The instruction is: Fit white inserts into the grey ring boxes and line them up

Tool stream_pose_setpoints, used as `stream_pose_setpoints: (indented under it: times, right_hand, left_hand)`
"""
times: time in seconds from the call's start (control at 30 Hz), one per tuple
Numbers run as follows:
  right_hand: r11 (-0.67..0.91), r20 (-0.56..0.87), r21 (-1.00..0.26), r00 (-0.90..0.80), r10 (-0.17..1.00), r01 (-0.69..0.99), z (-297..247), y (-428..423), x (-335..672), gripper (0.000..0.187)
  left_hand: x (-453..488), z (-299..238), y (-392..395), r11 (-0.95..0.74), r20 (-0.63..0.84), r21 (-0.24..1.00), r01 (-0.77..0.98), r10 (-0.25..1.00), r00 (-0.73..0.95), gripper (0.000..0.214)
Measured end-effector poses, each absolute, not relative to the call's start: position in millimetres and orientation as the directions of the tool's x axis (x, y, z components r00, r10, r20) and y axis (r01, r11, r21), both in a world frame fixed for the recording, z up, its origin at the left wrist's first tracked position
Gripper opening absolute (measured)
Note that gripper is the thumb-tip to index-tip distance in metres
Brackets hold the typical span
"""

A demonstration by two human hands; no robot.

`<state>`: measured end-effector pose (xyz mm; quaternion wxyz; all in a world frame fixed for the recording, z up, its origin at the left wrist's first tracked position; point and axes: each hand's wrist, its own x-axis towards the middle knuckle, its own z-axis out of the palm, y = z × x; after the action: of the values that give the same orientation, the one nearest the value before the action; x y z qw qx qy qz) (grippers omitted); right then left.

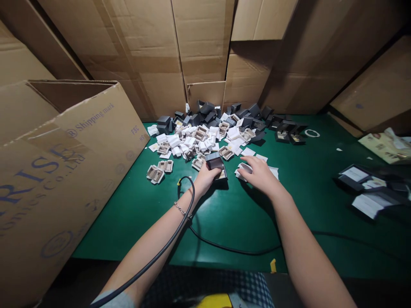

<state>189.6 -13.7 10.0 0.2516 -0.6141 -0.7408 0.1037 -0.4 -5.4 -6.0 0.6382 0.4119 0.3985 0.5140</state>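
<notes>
Tall brown cartons (205,42) wall in the green tabletop (135,205), with a printed shipping box (64,179) at its left. White inserts (175,140) and small dark boxes (207,107) lie heaped toward the back. Mid-table, the left hand (205,177) has thumb and fingers clamped on an open dark box (214,160). The right hand's (258,173) fingers curve apart at a white piece (239,173), possibly touching it. A black cable (234,251) loops nearby.

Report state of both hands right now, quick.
Left hand: closed, holding a dark open box.
Right hand: fingers curved at a white piece; whether it's gripped can't be told.
</notes>
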Motion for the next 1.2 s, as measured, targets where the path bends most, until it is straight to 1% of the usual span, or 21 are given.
stream_pose_setpoints:
  times: [0.13,0.2,0.33,0.47,0.6,0.73,0.83,1.0,1.13,1.2]
  right_hand:
    - [0.138,0.044,-0.424,-0.132,0.990,0.895,19.5,-17.6,191.9,0.054]
    - [0.117,-0.021,-0.419,-0.139,0.990,0.900,21.6,-19.2,193.3,0.063]
    - [0.100,-0.065,-0.437,-0.142,0.988,0.894,19.8,-19.6,196.5,0.077]
    - [0.072,-0.081,-0.470,-0.125,0.989,0.880,16.1,-17.5,198.7,0.080]
    - [0.063,-0.067,-0.501,-0.111,0.991,0.863,13.5,-16.0,197.4,0.073]
    - [0.075,-0.039,-0.491,-0.108,0.993,0.868,12.8,-15.8,193.4,0.063]
    - [0.104,0.008,-0.504,-0.115,0.993,0.857,14.7,-16.2,190.2,0.056]
    - [0.156,0.108,-0.608,-0.113,0.988,0.779,26.7,-21.9,183.5,0.045]
    - [0.222,0.139,-0.706,-0.176,0.975,0.673,39.0,-31.3,173.3,0.040]
    - [0.269,0.149,-0.724,-0.237,0.960,0.635,41.9,-35.6,167.1,0.040]
  left_hand:
    - [-0.9,-8.2,-4.4,0.141,-0.104,0.943,-0.301,0.986,0.134,0.033]
    - [-1.1,-7.6,-4.6,0.150,-0.118,0.943,-0.298,0.986,0.120,0.032]
    - [-1.7,-7.2,-3.2,0.133,-0.125,0.953,-0.272,0.991,0.049,0.032]
    - [-2.6,-9.6,-0.2,0.078,-0.092,0.968,-0.237,0.994,-0.050,0.030]
    - [-2.6,-7.6,-0.5,0.076,-0.083,0.959,-0.271,0.996,-0.014,0.028]
    - [-2.7,1.1,-4.5,0.162,-0.151,0.905,-0.394,0.987,0.059,0.035]
    - [-3.6,5.2,-6.9,0.227,-0.206,0.868,-0.442,0.974,0.096,0.041]
    - [-5.5,3.0,-7.2,0.287,-0.248,0.847,-0.448,0.958,0.145,0.037]
    - [-6.5,-2.2,-6.6,0.279,-0.195,0.849,-0.448,0.954,0.226,0.036]
    - [-7.3,-4.5,-6.7,0.280,-0.174,0.855,-0.436,0.948,0.268,0.035]
